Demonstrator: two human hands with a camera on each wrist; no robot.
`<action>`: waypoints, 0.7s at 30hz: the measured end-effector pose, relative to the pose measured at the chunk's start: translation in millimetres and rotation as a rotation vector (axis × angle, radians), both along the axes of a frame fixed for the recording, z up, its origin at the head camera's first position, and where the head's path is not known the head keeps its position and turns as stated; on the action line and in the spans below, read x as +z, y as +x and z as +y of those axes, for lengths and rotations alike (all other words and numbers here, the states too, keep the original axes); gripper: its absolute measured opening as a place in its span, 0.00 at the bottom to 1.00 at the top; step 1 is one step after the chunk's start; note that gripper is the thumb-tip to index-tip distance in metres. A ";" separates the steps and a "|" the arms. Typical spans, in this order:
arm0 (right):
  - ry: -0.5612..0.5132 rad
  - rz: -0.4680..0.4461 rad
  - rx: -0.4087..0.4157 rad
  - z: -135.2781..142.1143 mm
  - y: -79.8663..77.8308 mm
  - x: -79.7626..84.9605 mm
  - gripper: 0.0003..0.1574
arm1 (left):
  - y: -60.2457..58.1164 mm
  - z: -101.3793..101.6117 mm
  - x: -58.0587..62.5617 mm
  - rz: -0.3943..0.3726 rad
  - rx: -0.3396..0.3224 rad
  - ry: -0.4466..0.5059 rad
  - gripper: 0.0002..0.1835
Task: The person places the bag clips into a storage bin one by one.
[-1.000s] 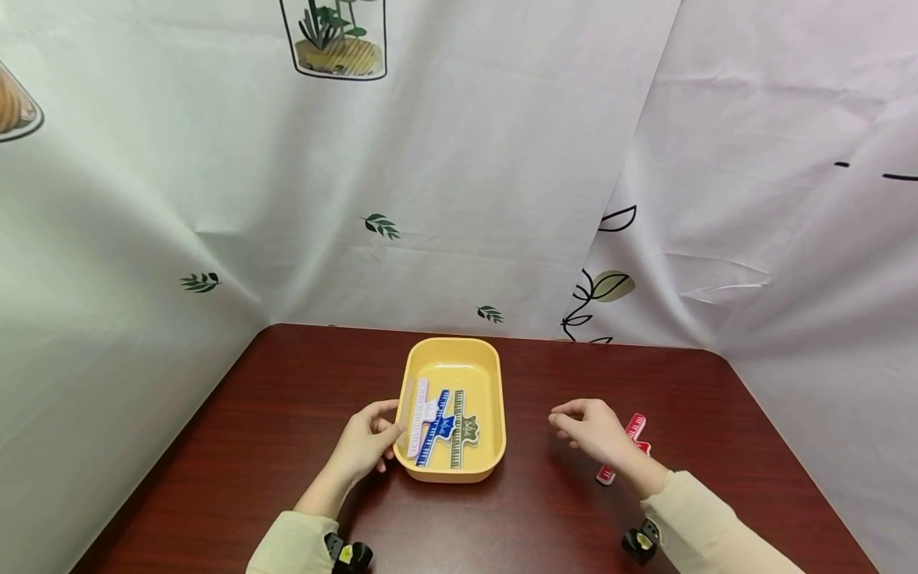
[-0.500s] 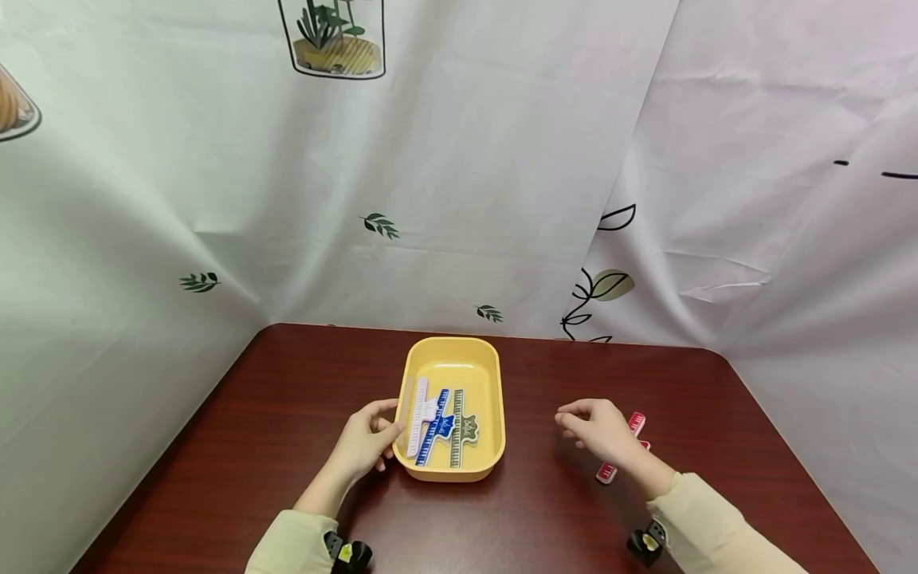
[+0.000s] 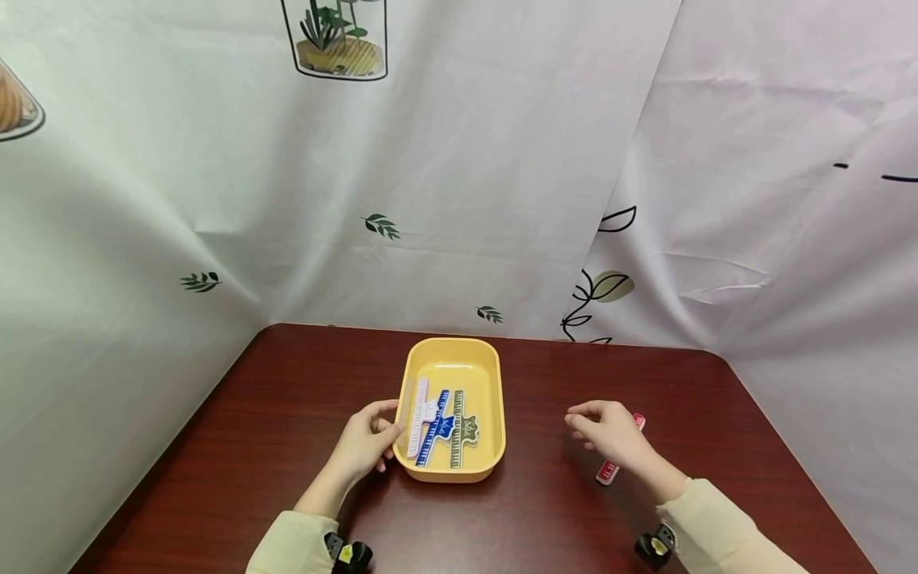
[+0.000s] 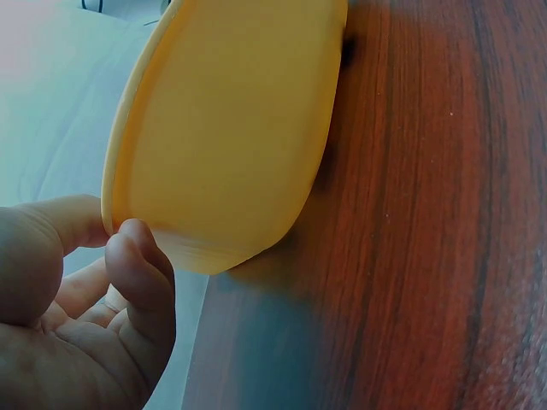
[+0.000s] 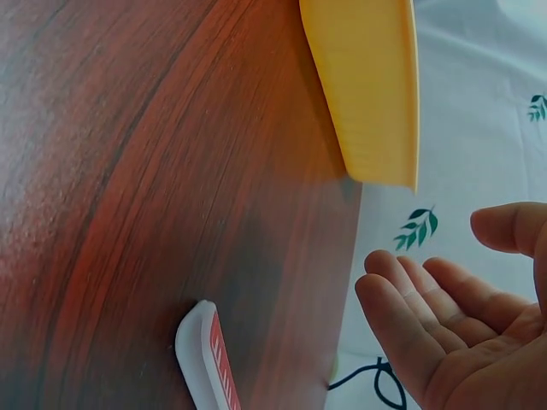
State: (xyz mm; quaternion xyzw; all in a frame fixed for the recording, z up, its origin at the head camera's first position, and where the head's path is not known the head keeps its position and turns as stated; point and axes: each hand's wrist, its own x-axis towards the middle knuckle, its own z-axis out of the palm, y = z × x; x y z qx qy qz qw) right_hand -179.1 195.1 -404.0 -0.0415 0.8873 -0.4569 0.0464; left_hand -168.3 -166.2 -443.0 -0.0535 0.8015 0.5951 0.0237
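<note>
A yellow tray [image 3: 456, 476] stands on the table, holding a pink [image 3: 417, 418], a blue [image 3: 433, 429] and a green ruler-marked clip [image 3: 457, 430]. At its left edge my left hand [image 3: 364, 443] pinches the rim between thumb and fingers, as the left wrist view shows with the tray wall [image 4: 231, 120]. My right hand [image 3: 610, 434] hovers above the table right of the tray, holding nothing. In the right wrist view its fingers [image 5: 402, 329] are loosely bent, thumb apart. A red ruler-marked clip [image 3: 608, 472] lies beneath that hand, which hides its middle.
The dark red-brown wooden table [image 3: 287, 446] has rounded far corners. White cloth [image 3: 459, 159] with printed plants hangs behind it and at both sides. A small black camera [image 3: 654, 548] sits at the right wrist, another [image 3: 351, 554] at the left.
My right hand has moved a little to the right, away from the tray and further over the red clip. My left hand and the tray have stayed put.
</note>
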 end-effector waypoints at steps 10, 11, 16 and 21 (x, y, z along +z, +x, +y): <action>-0.001 -0.016 -0.043 9.1 1.5 2.7 0.21 | 0.7 -0.4 0.5 0.004 -0.001 0.006 0.22; 0.009 -0.013 -0.044 10.3 1.7 3.2 0.21 | 0.7 -0.3 0.7 0.003 -0.001 0.006 0.22; 0.053 0.004 -0.060 16.5 1.5 5.7 0.21 | 0.8 0.0 1.5 0.002 -0.002 0.004 0.22; 0.083 0.023 -0.068 23.9 0.0 6.8 0.21 | 0.7 -0.4 1.2 0.004 -0.003 0.001 0.22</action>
